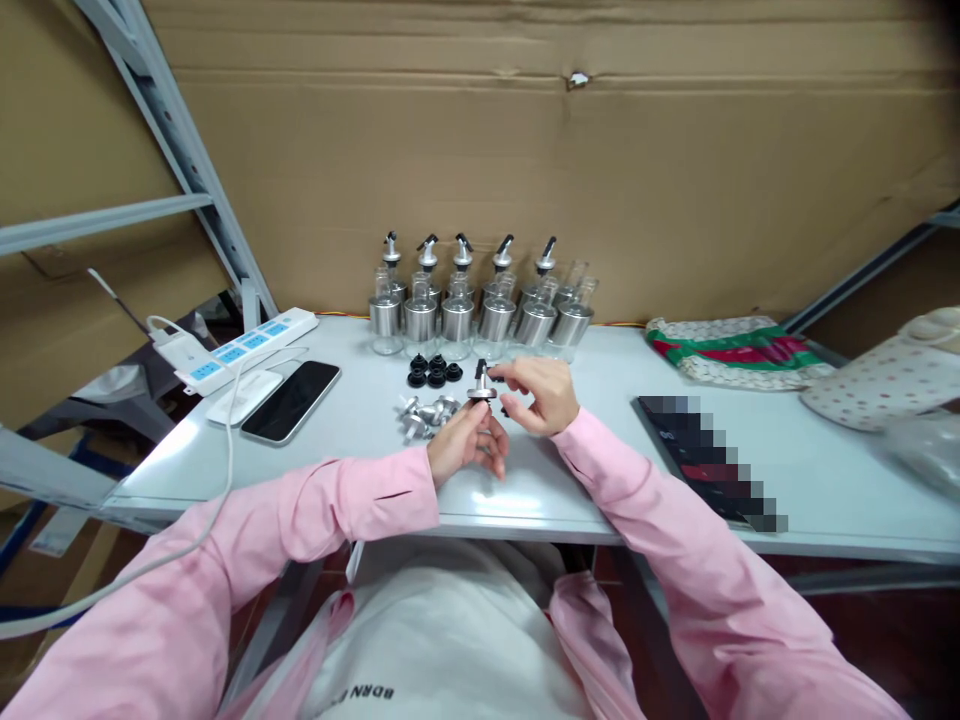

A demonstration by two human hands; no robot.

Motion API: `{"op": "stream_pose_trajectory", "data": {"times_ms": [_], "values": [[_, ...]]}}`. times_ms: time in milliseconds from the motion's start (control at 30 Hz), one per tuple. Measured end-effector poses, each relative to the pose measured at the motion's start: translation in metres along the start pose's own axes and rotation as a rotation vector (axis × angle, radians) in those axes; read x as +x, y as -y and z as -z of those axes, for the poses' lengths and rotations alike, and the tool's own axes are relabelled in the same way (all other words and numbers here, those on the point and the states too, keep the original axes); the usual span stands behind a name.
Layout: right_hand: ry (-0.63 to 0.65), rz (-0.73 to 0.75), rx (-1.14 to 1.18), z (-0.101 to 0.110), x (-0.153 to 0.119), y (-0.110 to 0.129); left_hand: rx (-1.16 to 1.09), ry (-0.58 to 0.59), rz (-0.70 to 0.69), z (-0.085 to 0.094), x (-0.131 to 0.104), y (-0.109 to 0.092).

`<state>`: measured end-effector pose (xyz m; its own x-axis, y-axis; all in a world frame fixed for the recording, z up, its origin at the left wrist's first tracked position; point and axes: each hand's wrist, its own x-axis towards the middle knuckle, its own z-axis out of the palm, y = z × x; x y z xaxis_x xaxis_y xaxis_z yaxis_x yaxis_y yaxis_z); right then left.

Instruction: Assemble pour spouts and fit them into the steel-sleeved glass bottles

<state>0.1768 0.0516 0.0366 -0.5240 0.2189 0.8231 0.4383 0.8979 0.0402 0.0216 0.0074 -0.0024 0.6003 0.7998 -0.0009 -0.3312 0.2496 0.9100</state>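
Observation:
My left hand holds a pour spout upright, gripping it low near its black underside. The spout has a round silver collar and a black flap on top. My right hand reaches in from the right, its index fingertip at the flap, its thumb apart. Just left of the spout lie several black stoppers and a heap of silver spout parts. Behind them stand two rows of glass bottles with steel sleeves. Several back-row bottles carry pour spouts; the front ones have bare necks.
To the left lie a phone, a white power strip and a white cable. A dark, pixelated flat item and a patterned cloth lie on the right. A cardboard sheet backs the table.

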Motion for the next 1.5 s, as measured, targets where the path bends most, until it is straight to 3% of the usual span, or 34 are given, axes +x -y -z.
{"op": "stream_pose_trajectory", "data": {"times_ms": [200, 400, 667, 833, 1067, 1233, 1333, 1433, 1500], "values": [[0.136, -0.106, 0.061, 0.004, 0.005, -0.001, 0.075, -0.021, 0.037, -0.003, -0.002, -0.001], [0.112, 0.018, -0.019, 0.0, 0.004, 0.006, 0.025, 0.066, 0.049, 0.0, -0.002, -0.003], [0.097, 0.261, -0.096, -0.001, 0.006, 0.012, 0.094, 0.048, 0.076, -0.003, -0.002, -0.004], [0.122, 0.268, -0.125, -0.001, 0.006, 0.013, 0.142, 0.063, -0.001, -0.003, -0.003, -0.007], [0.157, 0.26, -0.173, 0.001, 0.008, 0.007, 0.465, 0.073, -0.027, -0.007, -0.008, -0.014], [0.187, 0.284, -0.257, -0.004, 0.005, 0.01, 0.293, 0.027, 0.038, -0.002, -0.003, -0.006], [0.097, 0.192, -0.251, -0.009, 0.0, 0.01, 0.292, 0.06, 0.044, -0.003, -0.004, -0.003], [-0.025, -0.064, -0.244, -0.008, -0.001, 0.004, 0.451, 0.18, 0.063, -0.007, -0.01, -0.002], [-0.026, -0.244, -0.273, -0.003, -0.001, -0.005, 0.484, 0.211, 0.066, -0.009, -0.013, -0.002]]}}
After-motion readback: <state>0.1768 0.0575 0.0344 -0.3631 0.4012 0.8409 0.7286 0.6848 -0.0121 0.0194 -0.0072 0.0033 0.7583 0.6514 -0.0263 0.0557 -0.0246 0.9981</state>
